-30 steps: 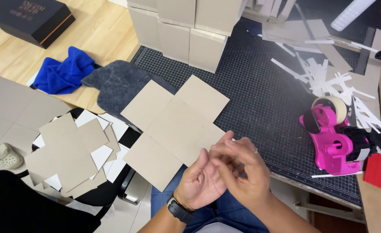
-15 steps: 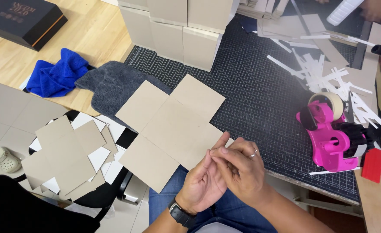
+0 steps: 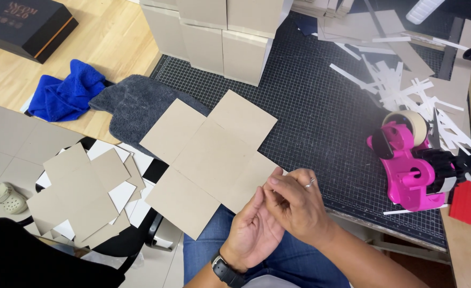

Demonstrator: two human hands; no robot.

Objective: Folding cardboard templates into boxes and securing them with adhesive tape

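Both hands' fingers pinch together beside the cross-shaped cardboard blank; contents unclear.

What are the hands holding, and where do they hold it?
It cannot be told. The left hand and right hand meet fingertips beside the cross-shaped cardboard sheet's corner; anything pinched is too small to see.

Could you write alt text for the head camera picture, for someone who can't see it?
A seated person's left hand and right hand meet at the edge of a cross-shaped brown cardboard blank lying on a dark gridded cutting mat. A pink tape dispenser stands to the right, cardboard boxes behind, and more blanks on a chair to the left.
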